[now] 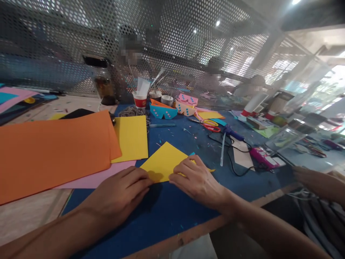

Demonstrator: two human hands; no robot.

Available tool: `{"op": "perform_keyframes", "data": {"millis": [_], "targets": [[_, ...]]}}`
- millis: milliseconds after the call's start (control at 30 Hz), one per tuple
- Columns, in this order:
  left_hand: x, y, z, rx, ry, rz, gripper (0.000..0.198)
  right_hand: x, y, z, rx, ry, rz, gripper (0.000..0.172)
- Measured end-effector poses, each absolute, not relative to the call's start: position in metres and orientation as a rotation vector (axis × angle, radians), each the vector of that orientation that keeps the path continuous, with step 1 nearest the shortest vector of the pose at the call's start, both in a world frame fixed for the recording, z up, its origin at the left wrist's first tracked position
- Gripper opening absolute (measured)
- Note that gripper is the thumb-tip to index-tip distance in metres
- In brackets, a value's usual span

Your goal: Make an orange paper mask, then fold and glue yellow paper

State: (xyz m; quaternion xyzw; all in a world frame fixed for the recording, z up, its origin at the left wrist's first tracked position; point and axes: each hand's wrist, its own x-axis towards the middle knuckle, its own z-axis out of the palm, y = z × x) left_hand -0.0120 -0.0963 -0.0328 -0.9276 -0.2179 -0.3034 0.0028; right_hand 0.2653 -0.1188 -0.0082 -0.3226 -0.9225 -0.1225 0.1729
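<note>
A yellow sheet of craft paper [164,162] lies on the blue table mat, one corner pointing away from me. My left hand [129,185] has its fingers closed together at the sheet's near left edge. On the right part of the sheet, my right hand [195,180] grips it with curled fingers and covers much of that side. A small bit of blue [192,154] shows just behind the right knuckles. Both thumbs are mostly hidden.
Large orange sheets [56,147], more yellow paper [133,138] and pink paper [107,172] lie left. Behind are paper glasses [163,110], a cup [140,100] and scissors [211,126]. A corded glue gun [233,133] and another person's arm [318,181] are at right.
</note>
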Motion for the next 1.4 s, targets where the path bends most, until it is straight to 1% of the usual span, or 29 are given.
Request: {"op": "perform_keyframes", "data": {"millis": [200, 333, 500, 700, 800, 1033, 1267, 1400], "targets": [[-0.008, -0.092, -0.033, -2.88, -0.719, -0.875, 0.025, 0.265, -0.12, -0.009, -0.911, -2.589, -0.309, 0.016], [-0.006, -0.088, -0.034, -2.813, -0.639, -0.804, 0.031, 0.265, -0.12, -0.01, -0.907, -2.6, -0.331, 0.018], [-0.005, -0.086, -0.032, -2.708, -0.551, -0.733, 0.03, 0.263, -0.12, -0.006, -0.927, -2.607, -0.348, 0.018], [-0.004, -0.086, -0.032, -2.73, -0.579, -0.797, 0.028, 0.262, -0.121, -0.007, -0.969, -2.621, -0.441, 0.015], [-0.008, -0.089, -0.034, -2.763, -0.62, -0.84, 0.026, 0.262, -0.122, -0.007, -0.959, -2.643, -0.457, 0.018], [-0.012, -0.092, -0.033, -2.808, -0.681, -0.87, 0.034, 0.264, -0.124, -0.007, -0.909, -2.635, -0.379, 0.022], [-0.012, -0.088, -0.038, -2.776, -0.623, -0.833, 0.03, 0.268, -0.124, -0.007, -0.92, -2.654, -0.264, 0.022], [-0.01, -0.088, -0.035, -2.789, -0.647, -0.812, 0.029, 0.27, -0.124, -0.004, -0.934, -2.669, -0.213, 0.019]]}}
